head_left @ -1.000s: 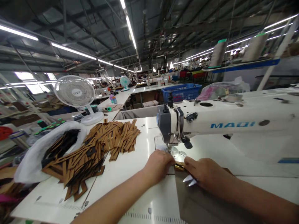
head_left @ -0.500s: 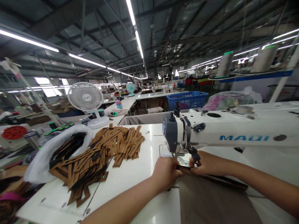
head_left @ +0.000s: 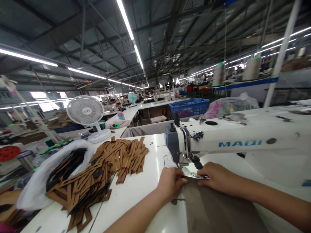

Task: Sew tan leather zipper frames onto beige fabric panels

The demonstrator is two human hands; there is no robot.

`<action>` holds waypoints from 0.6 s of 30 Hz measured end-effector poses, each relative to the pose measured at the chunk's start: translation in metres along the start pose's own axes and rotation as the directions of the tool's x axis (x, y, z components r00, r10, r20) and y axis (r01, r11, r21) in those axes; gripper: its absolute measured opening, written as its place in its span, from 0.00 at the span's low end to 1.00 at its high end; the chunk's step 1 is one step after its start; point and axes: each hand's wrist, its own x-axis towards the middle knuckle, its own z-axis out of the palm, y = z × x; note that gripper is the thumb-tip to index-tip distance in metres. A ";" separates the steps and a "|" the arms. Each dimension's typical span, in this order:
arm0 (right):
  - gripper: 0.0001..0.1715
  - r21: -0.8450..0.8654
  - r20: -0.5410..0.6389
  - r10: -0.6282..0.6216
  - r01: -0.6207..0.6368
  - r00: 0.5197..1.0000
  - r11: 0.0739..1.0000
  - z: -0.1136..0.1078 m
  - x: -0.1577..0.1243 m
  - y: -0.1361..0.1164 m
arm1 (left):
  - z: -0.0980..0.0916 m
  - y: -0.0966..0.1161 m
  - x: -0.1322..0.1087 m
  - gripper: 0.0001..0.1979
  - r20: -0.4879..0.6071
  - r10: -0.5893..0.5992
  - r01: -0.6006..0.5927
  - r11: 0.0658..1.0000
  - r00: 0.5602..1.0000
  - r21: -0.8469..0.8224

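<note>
A grey-brown fabric panel (head_left: 213,207) with a dark strip along its top edge hangs over the table's front, just before the sewing machine's head (head_left: 178,142). My left hand (head_left: 170,183) is closed, pinching the panel's edge at its left corner beside the needle area. Closed as well, my right hand (head_left: 213,176) grips the same edge a little to the right. A slim shiny metal tool, which looks like thread snips (head_left: 202,177), sticks out of my right hand along that edge. Its handle is hidden in the palm.
Left on the white table lies a heap of brown strips (head_left: 121,155), next to a white sack (head_left: 31,191) of dark pieces. Behind stand a white fan (head_left: 85,110) and a blue basket (head_left: 189,106). The machine's arm (head_left: 238,129) spans the right.
The metal tool now shows at my right fingers, across the fabric's edge. The dark strip trailing to the right under my right forearm is out of sight. The view has shifted slightly.
</note>
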 end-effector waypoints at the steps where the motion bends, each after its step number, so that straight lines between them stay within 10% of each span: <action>1: 0.04 -0.008 -0.003 -0.002 0.002 1.000 1.000 -0.001 0.000 0.000 | 0.000 -0.001 0.001 0.05 -0.002 0.003 -0.003 1.000 1.000 -0.001; 11: 0.07 -0.178 -0.109 -0.004 -0.015 0.994 0.984 -0.002 -0.004 -0.011 | 0.000 0.006 -0.026 0.08 -0.200 0.001 0.008 0.999 0.980 0.046; 15: 0.09 -0.278 -0.143 -0.092 0.049 0.985 0.959 -0.012 -0.013 -0.015 | 0.028 0.016 -0.058 0.05 -0.106 0.381 -0.360 0.917 0.919 0.174; 18: 0.13 -0.374 -0.186 -0.157 0.078 0.970 0.924 -0.016 -0.018 -0.016 | 0.067 0.035 -0.037 0.20 0.060 0.488 -0.485 0.835 0.871 0.260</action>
